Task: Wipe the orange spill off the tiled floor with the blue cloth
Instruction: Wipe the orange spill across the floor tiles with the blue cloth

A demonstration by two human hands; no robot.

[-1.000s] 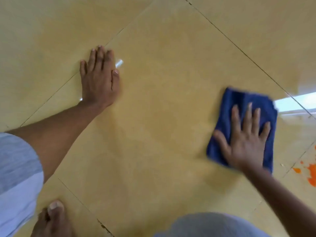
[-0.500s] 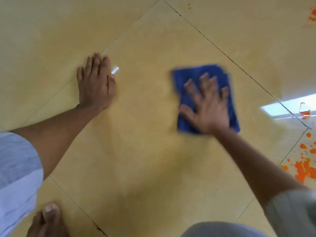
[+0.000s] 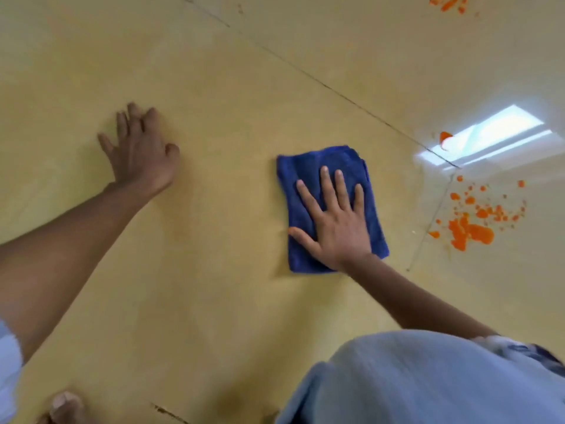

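1. Right hand point(image 3: 334, 228) lay flat on the blue cloth point(image 3: 328, 206), fingers straight and spread, palm pressing it to the floor point(image 3: 214, 301); no curled grip on it.
2. Cloth was folded into a rough rectangle, lying on a yellow tile near the middle of the view.
3. Left hand point(image 3: 142, 157) was planted on the floor well to the left of the cloth, fingers out, holding nothing.
4. Main orange spill point(image 3: 470, 231) sat to the right of the cloth, apart from it, just past a dark grout line point(image 3: 428, 228) that ran between the two.
5. Smaller orange drops were scattered above the main blot; a single blob point(image 3: 444, 137) lay by a bright window reflection point(image 3: 489, 133); more smears point(image 3: 448, 3) at the top edge.
6. Bare tile lay between cloth and spill.
7. A bare toe point(image 3: 64, 405) showed at bottom left, a pale blue clothed knee point(image 3: 428, 381) at bottom right.
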